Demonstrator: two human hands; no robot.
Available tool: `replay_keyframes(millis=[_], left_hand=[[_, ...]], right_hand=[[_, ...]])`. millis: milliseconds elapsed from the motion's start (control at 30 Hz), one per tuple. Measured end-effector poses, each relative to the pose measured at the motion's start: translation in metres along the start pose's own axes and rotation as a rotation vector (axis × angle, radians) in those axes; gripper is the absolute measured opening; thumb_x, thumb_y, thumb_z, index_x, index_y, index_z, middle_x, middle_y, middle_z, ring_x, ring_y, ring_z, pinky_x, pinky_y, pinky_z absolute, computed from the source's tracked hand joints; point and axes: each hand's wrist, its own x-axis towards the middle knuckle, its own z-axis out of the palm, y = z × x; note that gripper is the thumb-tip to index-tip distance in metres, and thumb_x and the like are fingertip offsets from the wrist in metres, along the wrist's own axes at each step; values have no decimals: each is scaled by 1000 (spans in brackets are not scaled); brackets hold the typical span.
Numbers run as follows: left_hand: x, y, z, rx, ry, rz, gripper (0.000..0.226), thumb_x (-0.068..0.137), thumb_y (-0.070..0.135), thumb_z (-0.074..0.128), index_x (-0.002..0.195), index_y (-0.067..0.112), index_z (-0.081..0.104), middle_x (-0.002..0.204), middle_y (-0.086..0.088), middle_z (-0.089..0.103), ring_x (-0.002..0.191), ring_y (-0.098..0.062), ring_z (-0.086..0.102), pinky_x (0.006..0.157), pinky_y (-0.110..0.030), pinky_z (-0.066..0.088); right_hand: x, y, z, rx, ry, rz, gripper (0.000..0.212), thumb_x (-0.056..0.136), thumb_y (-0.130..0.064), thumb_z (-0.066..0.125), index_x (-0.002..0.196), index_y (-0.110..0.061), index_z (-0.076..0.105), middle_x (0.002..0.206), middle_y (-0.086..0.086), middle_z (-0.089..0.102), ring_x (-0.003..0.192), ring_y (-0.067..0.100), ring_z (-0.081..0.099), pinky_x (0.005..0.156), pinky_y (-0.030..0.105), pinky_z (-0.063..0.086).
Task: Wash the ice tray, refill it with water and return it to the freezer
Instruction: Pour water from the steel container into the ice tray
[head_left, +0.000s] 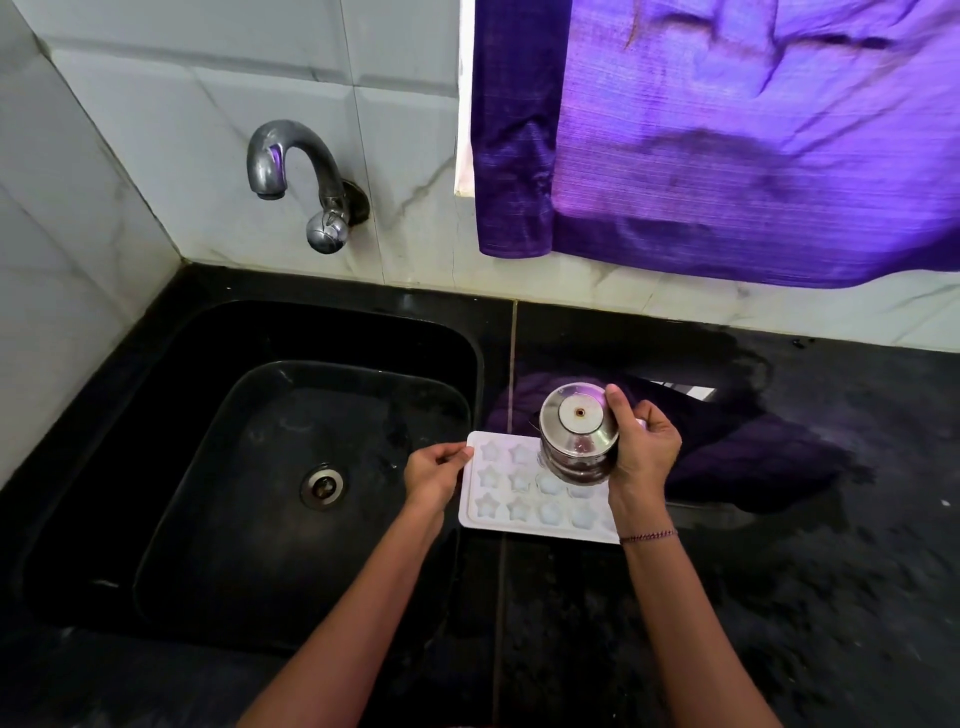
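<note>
One steel cup (578, 434) in right hand (645, 457)

The ice tray (519, 514) touching the left fingers (457, 455) is white, patterned with rows of star-shaped hollows. The cup (579, 434) inside the right fingers (619, 404) is shiny silver. Just beyond those fingers lies a dark purple cloth (737, 452) on a glossy black, faintly speckled surface (805, 597). Farther past them, a bright purple curtain (753, 130) hangs over white, grey-veined tiles (405, 156).
</note>
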Motion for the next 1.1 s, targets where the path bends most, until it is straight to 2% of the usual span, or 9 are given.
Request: replay_keyframes(millis=[100,167,233,333,467,733,900,1100], left_hand=[[-3,0,1,75,31,48,18,86,19,66,100,9,70,94,-5,71,84,-18,67,76,-33,55],[-11,1,2,307,88,156,23,89,28,61,103,12,68,92,0,70,82,-15,64,72,-29,52],[-20,-3,3,574,157,324,27,92,35,53,112,19,62,100,2,68,89,-16,63,71,-29,48],[-25,-10,5,741,179,532,39,96,34,42,134,23,46,118,2,58,108,-18,55,80,-35,48],[-20,-10,2,885,124,690,39,98,32,39,136,28,47,131,8,52,117,-12,45,79,-30,50],[-16,-12,3,922,81,742,40,98,24,39,137,26,48,143,10,47,135,-9,36,102,-23,37],[-16,-13,2,924,77,749,40,98,23,38,138,25,47,144,9,45,138,-8,33,106,-21,31],[-17,-13,3,974,66,765,43,99,21,35,142,20,40,149,6,37,142,-10,25,117,-30,23]], right_hand=[[1,1,-5,-46,5,-33,52,76,-16,77,49,-19,32,43,-11,34,50,7,32,51,23,35],[2,2,-7,-80,5,-50,52,75,-17,78,50,-18,32,44,-9,34,51,9,31,51,24,35],[2,4,-9,-112,4,-61,52,75,-18,78,50,-17,32,49,-3,34,52,10,31,52,25,35],[2,5,-12,-134,-2,-64,52,75,-19,78,50,-18,32,52,1,33,53,12,32,52,26,35],[2,4,-15,-135,1,-75,53,75,-17,78,50,-17,31,52,1,30,53,11,28,52,26,32],[5,5,-17,-115,20,-86,59,74,-16,79,46,-21,28,49,-4,27,53,11,25,51,26,28],[6,6,-18,-112,24,-67,57,75,-16,78,47,-21,28,52,-1,27,54,11,26,52,26,29],[7,5,-18,-49,35,-21,55,75,-15,78,48,-19,29,43,-10,31,51,8,29,51,23,34]])
